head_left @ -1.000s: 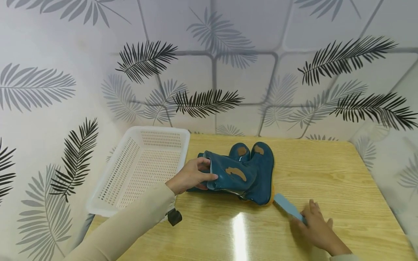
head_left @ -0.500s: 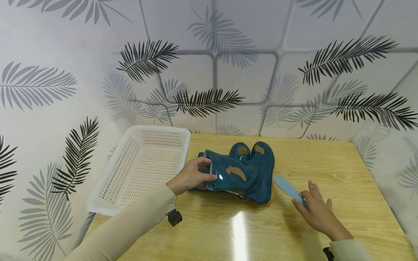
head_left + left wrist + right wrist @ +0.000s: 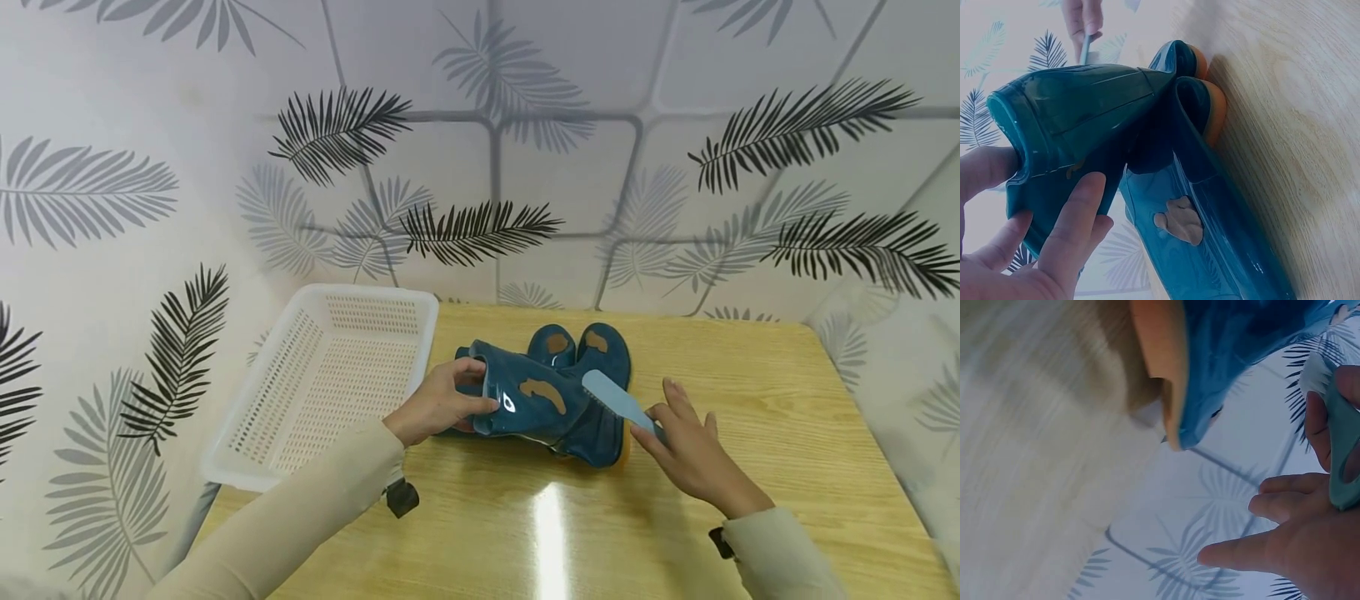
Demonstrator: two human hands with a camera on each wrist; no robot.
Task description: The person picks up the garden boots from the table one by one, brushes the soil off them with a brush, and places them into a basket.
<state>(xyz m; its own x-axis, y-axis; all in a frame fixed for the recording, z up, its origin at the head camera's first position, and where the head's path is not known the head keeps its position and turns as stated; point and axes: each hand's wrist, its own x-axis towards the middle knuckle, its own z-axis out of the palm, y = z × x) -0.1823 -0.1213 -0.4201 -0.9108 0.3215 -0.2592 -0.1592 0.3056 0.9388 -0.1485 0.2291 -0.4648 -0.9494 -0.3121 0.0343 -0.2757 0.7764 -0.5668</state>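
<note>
A pair of dark blue rubber boots with brown patches lies on the table. My left hand [image 3: 438, 404] grips the upper boot [image 3: 525, 421] at its opening, thumb and fingers on the shaft's rim; this shaft is raised in the left wrist view. Beneath it rests the other boot [image 3: 1229, 250], mostly hidden in the head view. My right hand [image 3: 693, 458] holds a light blue brush [image 3: 615, 398] by its handle, with some fingers extended. The brush head overlaps the upper boot's ankle in the head view; I cannot tell whether it touches. White bristles [image 3: 1316, 376] show in the right wrist view.
A white perforated plastic basket [image 3: 431, 325] stands left of the boots, close to my left forearm. The wooden table [image 3: 750, 383] extends to the right and front. Behind it rises a wall [image 3: 555, 183] with leaf patterns.
My right hand has carried the brush up and left, from beside the boot's sole to over the boot's ankle. My left hand keeps its grip on the boot.
</note>
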